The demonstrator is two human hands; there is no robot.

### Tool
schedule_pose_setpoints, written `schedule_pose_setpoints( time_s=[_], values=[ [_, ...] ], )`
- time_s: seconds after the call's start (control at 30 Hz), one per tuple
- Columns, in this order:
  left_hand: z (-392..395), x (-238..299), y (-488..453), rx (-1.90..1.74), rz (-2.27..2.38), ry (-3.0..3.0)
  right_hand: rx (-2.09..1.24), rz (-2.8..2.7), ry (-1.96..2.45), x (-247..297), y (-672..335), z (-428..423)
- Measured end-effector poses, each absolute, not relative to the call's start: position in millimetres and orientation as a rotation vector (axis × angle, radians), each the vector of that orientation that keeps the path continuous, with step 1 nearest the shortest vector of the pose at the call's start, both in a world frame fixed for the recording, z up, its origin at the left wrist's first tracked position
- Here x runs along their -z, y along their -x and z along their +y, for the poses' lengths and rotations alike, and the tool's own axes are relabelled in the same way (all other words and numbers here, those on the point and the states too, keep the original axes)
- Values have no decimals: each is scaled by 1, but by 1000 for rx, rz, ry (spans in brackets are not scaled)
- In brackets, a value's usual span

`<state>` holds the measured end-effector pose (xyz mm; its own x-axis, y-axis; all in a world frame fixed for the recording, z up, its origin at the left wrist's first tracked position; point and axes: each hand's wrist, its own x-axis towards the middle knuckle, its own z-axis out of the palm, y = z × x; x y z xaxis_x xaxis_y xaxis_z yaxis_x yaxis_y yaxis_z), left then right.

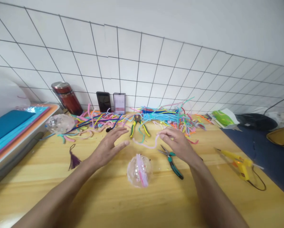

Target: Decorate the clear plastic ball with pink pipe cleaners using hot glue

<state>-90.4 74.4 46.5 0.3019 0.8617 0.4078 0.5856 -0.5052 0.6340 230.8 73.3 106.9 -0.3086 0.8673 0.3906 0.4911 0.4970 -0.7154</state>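
Observation:
My left hand (108,146) hovers over the wooden table (89,193) with its fingers stretched out flat, holding nothing. My right hand (177,142) pinches one end of a pale pink pipe cleaner (145,145) that curves down between the two hands. In front of both hands lies a clear plastic ball (139,171) with pink pipe cleaner inside it. Small teal-handled pliers (172,160) lie just beside my right wrist. Green-and-yellow pliers (138,125) rest beyond the hands.
A heap of coloured pipe cleaners (165,118) spreads along the back. A second clear ball (60,123), a red flask (67,98), two phones (104,102), a purple tassel (73,158), stacked coloured sheets (11,129) at left, a yellow glue gun (240,161) at right.

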Motion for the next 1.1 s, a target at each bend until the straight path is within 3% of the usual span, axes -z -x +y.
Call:
schedule_pose_setpoints(
  time_s=[0.23, 0.5, 0.93, 1.1],
  values=[
    [66, -91, 38, -942, 878, -1680, -546, -1902, 977, -99, -186, 67],
    [81, -85, 24, -1047, 842, -1446, -1233, -1226, 813, -98, -171, 83],
    [75, -80, 23, -1415, 1035, -1319, -1324, -1415, 850, -81, -169, 79],
    [67, -78, 20, -1444, 1070, -1564, -1093, -1431, 985, -81, -170, 79]
  ],
)
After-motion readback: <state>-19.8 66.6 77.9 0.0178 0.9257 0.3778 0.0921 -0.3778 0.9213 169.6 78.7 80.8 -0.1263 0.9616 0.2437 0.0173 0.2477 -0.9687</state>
